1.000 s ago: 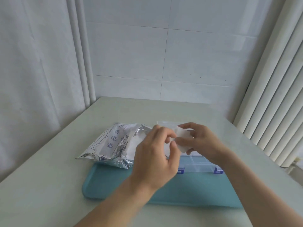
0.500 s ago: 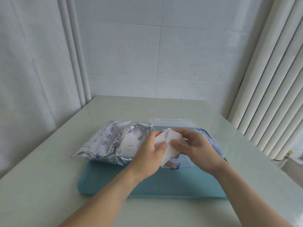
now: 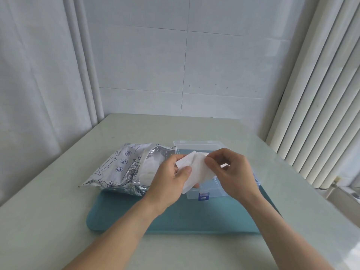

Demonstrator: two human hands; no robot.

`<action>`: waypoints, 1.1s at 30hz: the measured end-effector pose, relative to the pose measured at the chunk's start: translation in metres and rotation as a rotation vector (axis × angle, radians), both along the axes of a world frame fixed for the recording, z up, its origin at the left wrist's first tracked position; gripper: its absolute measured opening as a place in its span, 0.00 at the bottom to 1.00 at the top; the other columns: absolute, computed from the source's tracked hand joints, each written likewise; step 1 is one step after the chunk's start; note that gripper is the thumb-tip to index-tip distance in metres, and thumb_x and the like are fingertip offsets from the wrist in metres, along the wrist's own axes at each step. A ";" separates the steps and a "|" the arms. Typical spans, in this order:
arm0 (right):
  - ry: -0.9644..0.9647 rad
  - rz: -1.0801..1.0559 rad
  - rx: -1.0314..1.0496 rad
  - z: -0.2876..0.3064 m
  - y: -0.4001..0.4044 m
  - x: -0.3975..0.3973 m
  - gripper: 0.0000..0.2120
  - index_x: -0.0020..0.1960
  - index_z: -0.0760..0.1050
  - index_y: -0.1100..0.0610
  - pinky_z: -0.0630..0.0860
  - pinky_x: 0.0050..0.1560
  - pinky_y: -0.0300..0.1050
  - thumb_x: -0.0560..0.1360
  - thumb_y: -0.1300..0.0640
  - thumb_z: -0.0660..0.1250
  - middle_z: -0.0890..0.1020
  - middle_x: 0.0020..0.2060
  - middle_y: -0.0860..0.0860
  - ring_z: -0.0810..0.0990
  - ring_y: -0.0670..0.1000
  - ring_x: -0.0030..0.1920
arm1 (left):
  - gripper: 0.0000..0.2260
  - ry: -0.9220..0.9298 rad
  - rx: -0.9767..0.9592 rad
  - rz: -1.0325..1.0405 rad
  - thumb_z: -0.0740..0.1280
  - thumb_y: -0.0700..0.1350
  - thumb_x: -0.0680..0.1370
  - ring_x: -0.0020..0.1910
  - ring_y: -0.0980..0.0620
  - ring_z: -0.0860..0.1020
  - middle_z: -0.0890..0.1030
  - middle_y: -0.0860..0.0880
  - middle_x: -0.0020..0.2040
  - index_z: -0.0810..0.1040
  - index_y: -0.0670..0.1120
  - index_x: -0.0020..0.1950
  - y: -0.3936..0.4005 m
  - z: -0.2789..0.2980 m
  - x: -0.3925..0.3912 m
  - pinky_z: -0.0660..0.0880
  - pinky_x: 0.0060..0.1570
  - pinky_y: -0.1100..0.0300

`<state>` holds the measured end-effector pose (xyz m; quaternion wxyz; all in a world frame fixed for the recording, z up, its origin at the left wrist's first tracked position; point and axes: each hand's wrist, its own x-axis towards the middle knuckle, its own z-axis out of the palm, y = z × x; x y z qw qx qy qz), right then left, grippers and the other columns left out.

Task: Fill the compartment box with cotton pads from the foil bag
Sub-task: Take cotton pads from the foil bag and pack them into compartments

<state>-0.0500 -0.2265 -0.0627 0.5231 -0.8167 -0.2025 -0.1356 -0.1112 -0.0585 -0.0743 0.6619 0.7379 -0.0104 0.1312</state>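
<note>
A silver foil bag (image 3: 120,168) with blue print lies open on the left end of a teal tray (image 3: 194,217), white pads showing in its mouth. To its right stands a clear plastic compartment box (image 3: 196,146) with blue latches, lid open toward the wall. Above the box both hands hold a small stack of white cotton pads (image 3: 196,168). My left hand (image 3: 169,180) pinches the stack's left side with the thumb on top. My right hand (image 3: 231,170) pinches its right edge with curled fingers. The box's compartments are mostly hidden behind the hands.
The tray sits on a pale green table (image 3: 48,211). A tiled wall stands behind, a white curtain (image 3: 39,84) to the left, and ribbed white blinds (image 3: 321,106) to the right. Bare tabletop runs all round the tray.
The pads have spread a little between my hands, and my right hand has shifted to the stack's right edge. The camera view has tilted slightly.
</note>
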 end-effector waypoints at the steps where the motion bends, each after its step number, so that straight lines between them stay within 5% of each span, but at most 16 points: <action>1: 0.000 -0.008 0.006 0.000 0.000 0.000 0.05 0.43 0.81 0.51 0.80 0.43 0.45 0.77 0.58 0.71 0.84 0.38 0.43 0.81 0.44 0.42 | 0.12 0.002 0.003 0.000 0.62 0.37 0.83 0.40 0.43 0.86 0.85 0.41 0.48 0.74 0.47 0.65 0.000 0.000 0.000 0.79 0.50 0.42; 5: 0.048 -0.063 0.204 0.006 -0.003 0.003 0.04 0.45 0.78 0.55 0.76 0.35 0.39 0.80 0.59 0.67 0.83 0.39 0.47 0.81 0.48 0.34 | 0.10 0.015 0.000 0.029 0.62 0.36 0.82 0.41 0.43 0.86 0.86 0.42 0.45 0.75 0.45 0.62 0.001 0.001 0.001 0.80 0.48 0.48; 9: 0.142 0.039 0.496 0.019 -0.015 0.001 0.04 0.47 0.78 0.60 0.77 0.34 0.40 0.80 0.61 0.67 0.82 0.38 0.51 0.79 0.49 0.34 | 0.12 0.046 -0.019 0.145 0.66 0.49 0.74 0.46 0.37 0.83 0.84 0.37 0.46 0.80 0.53 0.57 0.005 -0.004 0.005 0.79 0.52 0.42; 14: 0.157 0.195 0.289 0.012 0.004 -0.012 0.02 0.44 0.83 0.60 0.76 0.32 0.42 0.76 0.63 0.73 0.86 0.37 0.53 0.80 0.52 0.33 | 0.07 0.044 -0.189 0.163 0.68 0.38 0.79 0.42 0.52 0.81 0.86 0.47 0.44 0.83 0.46 0.54 0.001 -0.003 0.006 0.75 0.47 0.54; 19: 0.056 0.058 0.078 0.002 0.012 -0.014 0.02 0.45 0.85 0.54 0.80 0.38 0.43 0.74 0.60 0.75 0.86 0.37 0.44 0.83 0.45 0.36 | 0.10 0.049 -0.321 0.062 0.67 0.46 0.73 0.47 0.46 0.80 0.84 0.38 0.50 0.85 0.47 0.50 -0.002 0.001 0.004 0.73 0.50 0.48; 23: 0.066 0.032 0.155 0.002 0.013 -0.017 0.04 0.45 0.85 0.56 0.80 0.37 0.35 0.71 0.61 0.78 0.86 0.35 0.45 0.85 0.44 0.35 | 0.11 0.017 -0.223 0.008 0.70 0.45 0.73 0.52 0.39 0.82 0.85 0.41 0.50 0.82 0.47 0.56 -0.005 -0.005 0.005 0.77 0.57 0.45; 28: 0.207 0.157 0.152 0.007 0.004 -0.014 0.12 0.52 0.84 0.59 0.83 0.47 0.41 0.70 0.68 0.77 0.88 0.41 0.50 0.87 0.49 0.42 | 0.13 0.009 -0.150 0.094 0.67 0.34 0.79 0.53 0.38 0.82 0.86 0.42 0.49 0.80 0.51 0.56 -0.001 -0.011 0.009 0.76 0.61 0.40; 33: 0.116 0.014 0.223 0.018 -0.014 -0.004 0.10 0.49 0.84 0.58 0.80 0.42 0.36 0.69 0.67 0.78 0.87 0.38 0.50 0.87 0.48 0.40 | 0.13 0.023 -0.142 0.160 0.67 0.34 0.78 0.51 0.39 0.83 0.85 0.42 0.49 0.80 0.49 0.59 0.007 -0.011 0.014 0.77 0.59 0.39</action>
